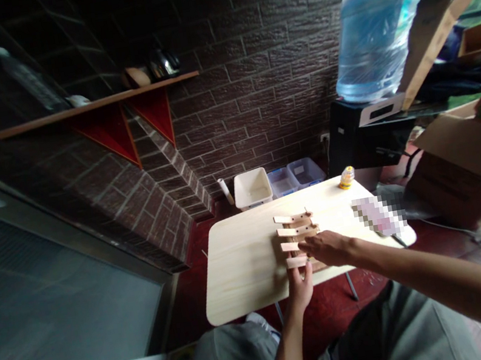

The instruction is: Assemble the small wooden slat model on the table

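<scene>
A small wooden frame with several pale, paddle-like slats (pixel 297 230) stands on the light wood table (pixel 244 259). The slats lie side by side, with small dark dots like screw heads on them. At the near end, my left hand (pixel 302 287) grips the frame, thumb and fingers on either side of its lower part. From the right, my right hand (pixel 328 248) reaches over the frame. Its fingers are bent together at the near slats, and what they pinch, if anything, is hidden. Part of the frame's right side is covered by this hand.
A yellow-based clear container (pixel 346 178) stands at the table's back right corner, near a blurred-out flat item (pixel 378 216). Behind are a cream bin (pixel 252 188) and clear blue bins (pixel 306 172). A water dispenser (pixel 353 136) and cardboard box (pixel 464 167) are on the right.
</scene>
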Available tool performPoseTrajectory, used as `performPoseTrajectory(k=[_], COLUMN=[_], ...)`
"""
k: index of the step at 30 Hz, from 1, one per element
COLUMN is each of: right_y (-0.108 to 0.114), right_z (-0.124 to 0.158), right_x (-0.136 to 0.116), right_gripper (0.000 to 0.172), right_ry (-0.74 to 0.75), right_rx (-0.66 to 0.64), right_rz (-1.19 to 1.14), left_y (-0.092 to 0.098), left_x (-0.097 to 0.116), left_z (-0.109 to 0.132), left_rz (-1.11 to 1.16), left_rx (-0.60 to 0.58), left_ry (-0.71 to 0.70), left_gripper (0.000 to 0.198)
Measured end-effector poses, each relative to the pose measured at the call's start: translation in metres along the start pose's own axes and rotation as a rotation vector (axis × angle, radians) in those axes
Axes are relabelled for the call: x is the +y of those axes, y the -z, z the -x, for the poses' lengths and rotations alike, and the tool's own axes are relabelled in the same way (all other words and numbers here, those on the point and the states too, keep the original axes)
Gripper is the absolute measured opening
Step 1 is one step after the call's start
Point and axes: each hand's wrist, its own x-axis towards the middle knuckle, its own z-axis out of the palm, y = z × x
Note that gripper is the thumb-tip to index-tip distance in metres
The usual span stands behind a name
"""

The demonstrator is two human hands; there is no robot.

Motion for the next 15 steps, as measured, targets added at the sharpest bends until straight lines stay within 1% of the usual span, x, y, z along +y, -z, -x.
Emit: performPoseTrajectory(k=[4, 8, 11, 13, 15], right_y=[-0.008, -0.01, -0.011, -0.014, -0.017], right_z=[-0.006, -0.009, -0.009, -0.009, -0.008], right_x=[0.005, 0.005, 0.001, -0.002, -0.004], right_gripper=[0.032, 0.035, 0.036, 0.039, 0.044], right_ry=[0.034, -0.032, -0.06, -0.049, -0.032], right_rx=[0.032, 0.003, -0.016, 0.005, 0.076], right_rz=[-0.01, 0.021, 0.035, 0.043, 0.054], left_y=[-0.002, -0.003, -0.002, -0.002, -0.002], left_x=[-0.002, -0.002, -0.002, -0.002, -0.002], left_z=[0.0, 0.001, 0.001, 0.0, 0.0], left_rz=[-0.011, -0.003, -0.016, -0.018, -0.024], left_rx=[0.041, 0.027, 0.007, 0.0, 0.005], left_ry=[0.009, -0.001, 0.004, 0.002, -0.009], left_gripper=[0.061, 0.064, 0.062, 0.061, 0.058])
